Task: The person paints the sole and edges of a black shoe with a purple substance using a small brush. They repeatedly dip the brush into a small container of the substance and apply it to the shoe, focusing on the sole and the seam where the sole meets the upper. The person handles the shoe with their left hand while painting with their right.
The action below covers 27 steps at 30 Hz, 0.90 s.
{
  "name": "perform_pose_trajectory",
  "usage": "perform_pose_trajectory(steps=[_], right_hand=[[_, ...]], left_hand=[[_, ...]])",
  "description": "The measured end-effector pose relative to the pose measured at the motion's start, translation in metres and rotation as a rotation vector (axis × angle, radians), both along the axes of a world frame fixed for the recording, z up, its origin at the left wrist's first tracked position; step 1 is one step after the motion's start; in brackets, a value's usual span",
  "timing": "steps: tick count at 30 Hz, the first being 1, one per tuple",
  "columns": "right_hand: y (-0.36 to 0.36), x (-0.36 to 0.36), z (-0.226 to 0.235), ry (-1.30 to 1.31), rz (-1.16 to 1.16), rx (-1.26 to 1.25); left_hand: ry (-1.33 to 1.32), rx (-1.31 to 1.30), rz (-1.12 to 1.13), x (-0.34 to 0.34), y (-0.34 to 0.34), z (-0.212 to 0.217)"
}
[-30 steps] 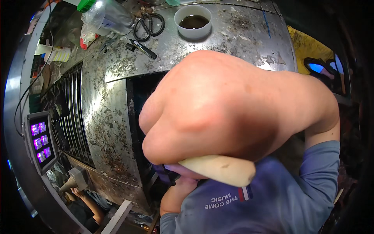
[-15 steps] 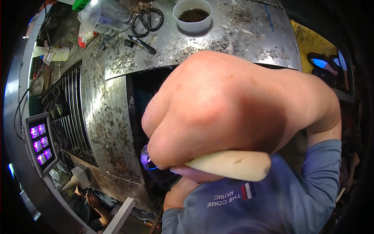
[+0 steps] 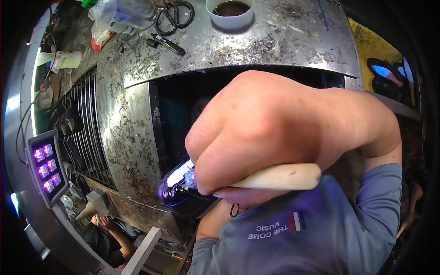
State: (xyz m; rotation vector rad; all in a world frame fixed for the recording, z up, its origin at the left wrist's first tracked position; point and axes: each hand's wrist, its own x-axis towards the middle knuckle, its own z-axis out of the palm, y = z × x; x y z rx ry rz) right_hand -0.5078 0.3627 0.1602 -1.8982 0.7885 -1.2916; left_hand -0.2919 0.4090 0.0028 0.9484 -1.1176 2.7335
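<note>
My right hand (image 3: 256, 133) is closed around a tool with a pale wooden handle (image 3: 284, 178), whose butt sticks out toward my shirt. My fist hides the tool's other end. Just left of the fist, a glossy black rounded object (image 3: 183, 204) shows bright white and bluish reflections; its kind is unclear. A small bluish patch lies on it right at my fingers. From the lower edge my left forearm (image 3: 213, 222) reaches up beside the black object. The left hand itself is mostly hidden behind the right one, so its fingers cannot be made out.
A worn metal bench (image 3: 275, 46) carries a white bowl of dark liquid (image 3: 230, 16), a black marker (image 3: 168, 45), black-handled scissors (image 3: 174, 17) and a plastic bag (image 3: 112, 18). At left are a lamp (image 3: 47, 167) and a metal grille (image 3: 87, 133). Another person's hand (image 3: 106, 223) shows lower left.
My right hand has shifted slightly right, and the wooden handle lies more level. More of the glossy black object now shows left of the fist. The bench has moved slightly up in view.
</note>
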Motion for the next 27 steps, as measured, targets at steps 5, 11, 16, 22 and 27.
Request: perform_pose_trajectory(steps=[5, 11, 16, 22, 27], right_hand=[[0.002, -0.006, -0.005, 0.05, 0.059, 0.039], [0.002, -0.013, -0.013, 0.037, 0.047, -0.049], [-0.003, -0.022, -0.016, 0.086, -0.01, -0.088], [0.015, -0.047, -0.009, 0.064, -0.243, -0.029], [0.024, -0.054, -0.013, 0.097, -0.371, -0.003]], left_hand=[[0.03, 0.015, 0.002, -0.003, -0.003, -0.001], [0.067, 0.021, 0.011, -0.008, -0.005, -0.002], [0.058, -0.027, 0.058, -0.008, -0.015, 0.003], [-0.884, -0.635, 0.214, 0.069, -0.062, 0.049], [-1.715, -1.246, 0.348, 0.12, -0.129, 0.121]])
